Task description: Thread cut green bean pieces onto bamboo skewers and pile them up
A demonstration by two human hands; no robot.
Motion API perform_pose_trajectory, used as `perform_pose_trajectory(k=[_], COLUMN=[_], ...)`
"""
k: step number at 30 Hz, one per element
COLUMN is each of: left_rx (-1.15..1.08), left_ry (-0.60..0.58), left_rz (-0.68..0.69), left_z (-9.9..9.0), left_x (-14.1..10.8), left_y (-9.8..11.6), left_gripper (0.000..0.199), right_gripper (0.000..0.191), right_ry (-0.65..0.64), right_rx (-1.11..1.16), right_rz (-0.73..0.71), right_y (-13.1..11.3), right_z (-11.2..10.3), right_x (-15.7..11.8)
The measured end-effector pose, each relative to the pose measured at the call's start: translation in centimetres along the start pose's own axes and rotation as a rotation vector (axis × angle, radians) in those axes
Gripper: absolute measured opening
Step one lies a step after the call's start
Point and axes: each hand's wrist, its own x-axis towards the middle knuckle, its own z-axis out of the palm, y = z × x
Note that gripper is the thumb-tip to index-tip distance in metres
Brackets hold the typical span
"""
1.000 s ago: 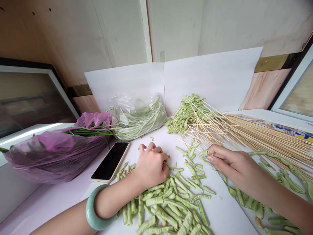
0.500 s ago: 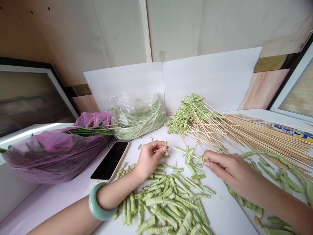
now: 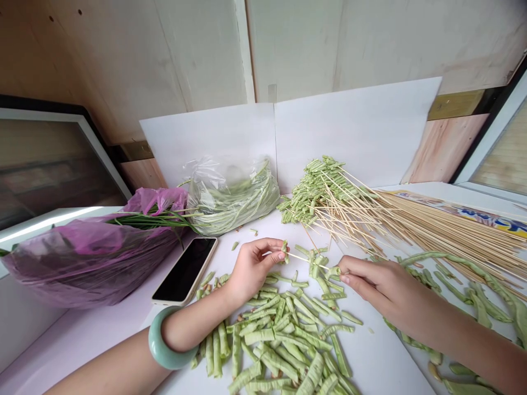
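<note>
My left hand [image 3: 254, 270], with a pale green bangle on its wrist, pinches a short green bean piece [image 3: 285, 252] upright between thumb and fingertips. A thin wooden skewer [image 3: 307, 259] runs between my hands, its left tip at that bean piece; whether it has pierced it I cannot tell. On the right, my right hand [image 3: 373, 282] grips the skewer near a second bean piece [image 3: 332, 272] threaded on it. Below both hands spreads a pile of cut bean pieces [image 3: 284, 340].
Skewered beans [image 3: 323, 186] are stacked at the back, beside many bare skewers [image 3: 444, 222]. A clear bag of long beans [image 3: 233, 200], a purple bag of greens [image 3: 94, 263] and a phone [image 3: 185, 271] lie left. Whole flat beans [image 3: 489, 302] lie right.
My right hand has moved slightly left with the skewer, whose tip now meets the bean piece in my left hand. The left hand has shifted slightly right.
</note>
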Motion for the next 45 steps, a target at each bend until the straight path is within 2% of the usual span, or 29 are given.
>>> perform_pose_trajectory(k=[14, 22, 29, 37, 45], left_rx=[0.051, 0.047, -0.047, -0.202, -0.268], left_ry=[-0.026, -0.054, -0.054, 0.005, -0.058], left_rz=[-0.028, -0.033, -0.084, -0.156, -0.202], left_z=[-0.2, -0.2, 0.0, 0.1, 0.2], left_x=[-0.3, -0.4, -0.5, 0.1, -0.1], left_y=[-0.1, -0.1, 0.1, 0.1, 0.2], left_gripper=[0.031, 0.027, 0.023, 0.030, 0.025], right_gripper=[0.026, 0.025, 0.026, 0.030, 0.031], right_ry=[0.004, -0.049, -0.077, -0.019, -0.013], right_rx=[-0.056, -0.096, 0.006, 0.227, 0.209], right_rz=[-0.083, -0.045, -0.006, 0.071, 0.050], right_y=[-0.2, 0.0, -0.5, -0.7, -0.6], right_z=[0.3, 0.8, 0.9, 1.1, 1.4], right_x=[-0.2, -0.4, -0.2, 0.1, 0.0])
